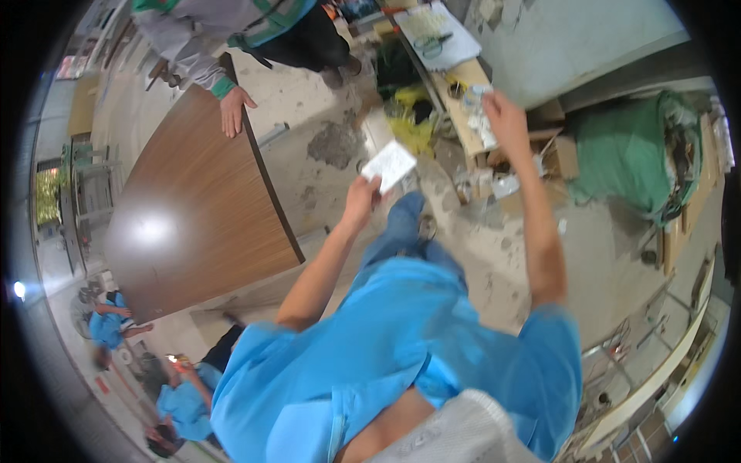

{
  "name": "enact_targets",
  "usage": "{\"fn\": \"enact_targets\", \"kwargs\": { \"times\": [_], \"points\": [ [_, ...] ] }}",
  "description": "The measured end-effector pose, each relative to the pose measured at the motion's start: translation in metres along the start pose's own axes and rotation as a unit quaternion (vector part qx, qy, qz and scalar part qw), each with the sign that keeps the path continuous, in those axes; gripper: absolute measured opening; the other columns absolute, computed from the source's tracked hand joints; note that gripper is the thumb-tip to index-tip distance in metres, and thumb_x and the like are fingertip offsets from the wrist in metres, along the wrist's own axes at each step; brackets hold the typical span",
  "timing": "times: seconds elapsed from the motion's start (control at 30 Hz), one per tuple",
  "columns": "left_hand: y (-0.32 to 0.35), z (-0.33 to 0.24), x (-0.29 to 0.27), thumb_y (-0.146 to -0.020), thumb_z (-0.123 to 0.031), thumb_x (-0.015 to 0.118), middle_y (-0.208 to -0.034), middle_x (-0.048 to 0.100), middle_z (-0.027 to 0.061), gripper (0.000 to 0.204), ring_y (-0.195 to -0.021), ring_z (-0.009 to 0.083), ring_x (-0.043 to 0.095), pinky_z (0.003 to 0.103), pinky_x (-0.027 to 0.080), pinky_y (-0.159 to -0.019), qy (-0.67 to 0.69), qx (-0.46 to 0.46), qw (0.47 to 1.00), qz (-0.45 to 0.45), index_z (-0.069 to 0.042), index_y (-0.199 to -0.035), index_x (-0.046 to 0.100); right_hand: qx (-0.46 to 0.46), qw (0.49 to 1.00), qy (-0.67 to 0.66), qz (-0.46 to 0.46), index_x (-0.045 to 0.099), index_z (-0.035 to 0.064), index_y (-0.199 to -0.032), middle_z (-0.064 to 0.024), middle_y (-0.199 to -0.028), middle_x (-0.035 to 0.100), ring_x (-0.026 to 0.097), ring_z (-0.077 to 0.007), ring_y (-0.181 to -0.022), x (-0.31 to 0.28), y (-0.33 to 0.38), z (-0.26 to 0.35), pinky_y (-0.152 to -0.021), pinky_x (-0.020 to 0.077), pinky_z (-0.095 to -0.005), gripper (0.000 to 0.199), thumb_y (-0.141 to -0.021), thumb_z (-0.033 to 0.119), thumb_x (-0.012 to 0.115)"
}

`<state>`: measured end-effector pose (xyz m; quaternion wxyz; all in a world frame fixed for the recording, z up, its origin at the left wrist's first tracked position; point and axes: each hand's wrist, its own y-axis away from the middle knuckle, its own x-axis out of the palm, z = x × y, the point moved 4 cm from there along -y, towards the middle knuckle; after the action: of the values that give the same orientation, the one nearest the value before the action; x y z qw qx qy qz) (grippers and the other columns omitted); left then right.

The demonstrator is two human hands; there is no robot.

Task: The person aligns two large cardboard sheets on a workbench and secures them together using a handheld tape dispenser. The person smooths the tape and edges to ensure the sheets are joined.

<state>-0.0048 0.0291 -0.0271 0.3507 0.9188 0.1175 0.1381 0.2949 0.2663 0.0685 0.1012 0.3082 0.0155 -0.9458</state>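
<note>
My left hand (361,204) is closed on the edge of a small white paper sheet (390,164), held out in front of my legs. Faint marks show on its face. Up and to the right, my right hand (505,122) reaches over a narrow wooden bench (468,139). Its fingers are bent together beside a pale, crinkled bit of plastic or paper (476,98); what they hold, if anything, is too small to make out. Green-handled scissors (432,45) lie on white papers (455,29) at the bench's far end, with a tape roll (456,90) nearer.
A large brown wooden panel (208,208) fills the left, with a co-worker's hand (234,110) on its far edge. Two people in blue shirts (185,409) are at lower left. At right sits a bulging green sack (617,150). Yellow plastic (417,131) lies beneath the bench.
</note>
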Motion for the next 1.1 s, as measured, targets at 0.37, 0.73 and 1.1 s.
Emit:
{"fn": "enact_targets", "kwargs": {
  "times": [0.37,0.73,1.1],
  "points": [
    [-0.178,-0.101,0.056,-0.104,-0.018,0.052,-0.108,0.071,0.0076,0.027,-0.09,0.0173,0.07,0.029,0.053,-0.077,-0.002,-0.012,0.999,-0.047,-0.002,-0.125,0.058,0.011,0.972,0.211,0.105,0.069,0.0077,-0.119,-0.0172,-0.114,0.071,0.067,-0.0347,-0.107,0.071,-0.227,-0.133,-0.091,0.0526,-0.0467,0.029,-0.093,0.018,0.061],
    [-0.322,-0.081,0.071,-0.104,-0.023,0.057,-0.117,0.068,0.0065,0.029,-0.101,0.0177,0.067,0.034,0.052,-0.088,0.045,-0.083,0.985,-0.143,-0.007,-0.129,0.057,-0.206,0.918,0.31,0.141,0.059,0.0041,-0.117,-0.0108,-0.114,0.06,0.063,-0.0313,-0.106,0.222,-0.354,-0.257,-0.084,0.0547,-0.0456,0.029,-0.088,0.002,0.055],
    [-0.441,-0.1,0.122,-0.098,-0.02,0.064,-0.099,0.066,-0.0002,0.023,-0.083,0.0129,0.06,0.029,0.048,-0.079,0.039,-0.036,0.985,-0.161,-0.006,-0.117,0.066,-0.106,0.973,0.172,0.115,0.06,0.0003,-0.112,-0.0186,-0.105,0.061,0.064,-0.037,-0.097,0.154,-0.37,-0.281,-0.082,0.0533,-0.0466,0.025,-0.091,0.014,0.063]
  ]
}}
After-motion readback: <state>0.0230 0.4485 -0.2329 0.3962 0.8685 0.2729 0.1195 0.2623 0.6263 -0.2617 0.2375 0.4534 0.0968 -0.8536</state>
